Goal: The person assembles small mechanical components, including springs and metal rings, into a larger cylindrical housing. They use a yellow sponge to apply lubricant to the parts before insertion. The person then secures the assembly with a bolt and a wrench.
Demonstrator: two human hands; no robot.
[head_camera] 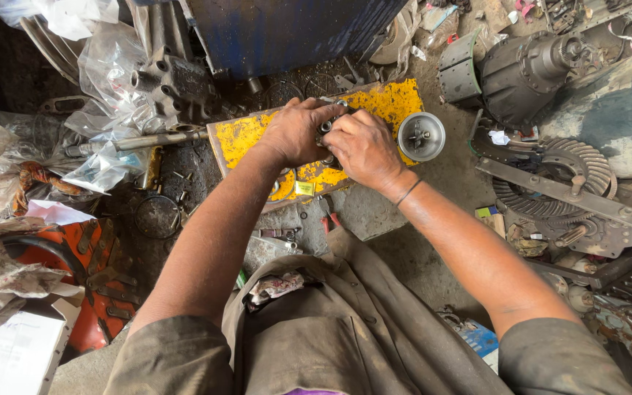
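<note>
Over the worn yellow metal plate (393, 99) we see both hands pressed together around a small dark metal part (327, 130). Our left hand (294, 132) curls over it from the left, our right hand (363, 146) covers it from the right, and the fingers of both clamp on it, hiding most of its shape. Just beside the right hand, at the plate's right edge, sits a round silver cup-shaped piece (421, 136). Farther right lie a large toothed ring gear (587, 161) and a grey cast housing (524, 73). Crumpled plastic bags (111, 73) pile up at the left.
</note>
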